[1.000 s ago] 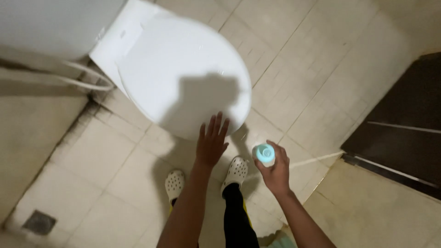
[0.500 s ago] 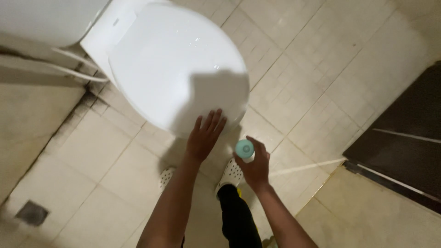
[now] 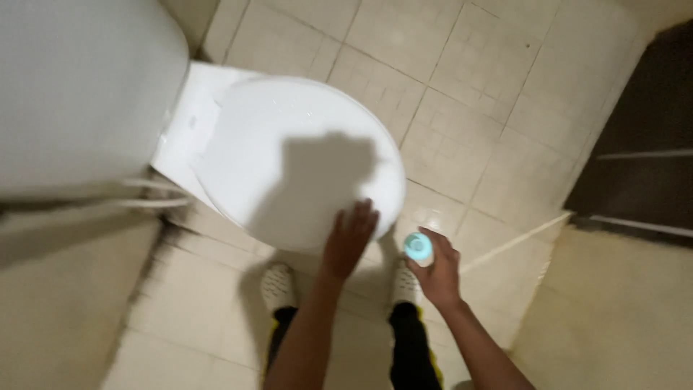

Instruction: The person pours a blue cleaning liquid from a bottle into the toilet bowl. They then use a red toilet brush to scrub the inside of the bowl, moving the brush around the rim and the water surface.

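Left hand (image 3: 349, 240) over closed toilet lid (image 3: 289, 144)

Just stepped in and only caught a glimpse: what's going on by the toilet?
A person stands over a white toilet with its lid shut. Their left hand is at the front edge of the lid, fingers spread on it or just above; contact is hard to tell. The right hand holds a small bottle with a light blue cap beside the bowl, above the tiled floor. The person's pale shoes sit just in front of the toilet.
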